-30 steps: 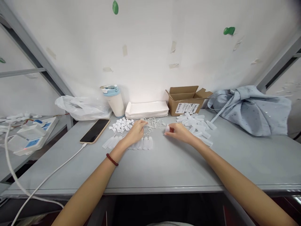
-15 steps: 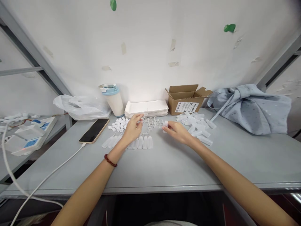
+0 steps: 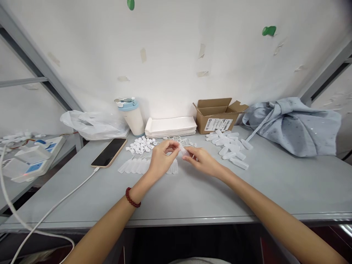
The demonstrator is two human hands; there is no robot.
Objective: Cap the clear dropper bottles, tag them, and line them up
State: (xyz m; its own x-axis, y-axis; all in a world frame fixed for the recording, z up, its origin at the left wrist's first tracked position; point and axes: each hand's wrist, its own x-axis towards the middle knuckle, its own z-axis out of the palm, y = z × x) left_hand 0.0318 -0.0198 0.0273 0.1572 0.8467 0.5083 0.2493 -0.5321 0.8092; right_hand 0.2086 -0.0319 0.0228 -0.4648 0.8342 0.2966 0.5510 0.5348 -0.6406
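My right hand (image 3: 202, 160) pinches a small translucent plastic sleeve (image 3: 183, 150) between thumb and fingers, above the table. Up against the sleeve's left end, my left hand (image 3: 162, 159) has its thumb and fingertips pressed together on a white string, which is mostly hidden by the fingers. Behind both hands lies a tangle of white strings (image 3: 189, 142). A row of finished-looking translucent sleeves with strings (image 3: 134, 166) lies partly under my left hand. Small white caps (image 3: 140, 145) are heaped beyond it. Loose translucent sleeves (image 3: 232, 148) are scattered to the right of my right hand.
A stack of white paper sleeves (image 3: 170, 127) and an open cardboard box (image 3: 217, 116) stand by the wall. Left are a cup (image 3: 134, 119), a plastic bag (image 3: 93, 124) and a phone (image 3: 109, 153) on a charging cable (image 3: 60, 203). A grey-blue cloth bag (image 3: 297, 128) lies right.
My left hand has moved right and toward me from the string tangle. My right hand has brought the sleeve left, so the two hands now meet.
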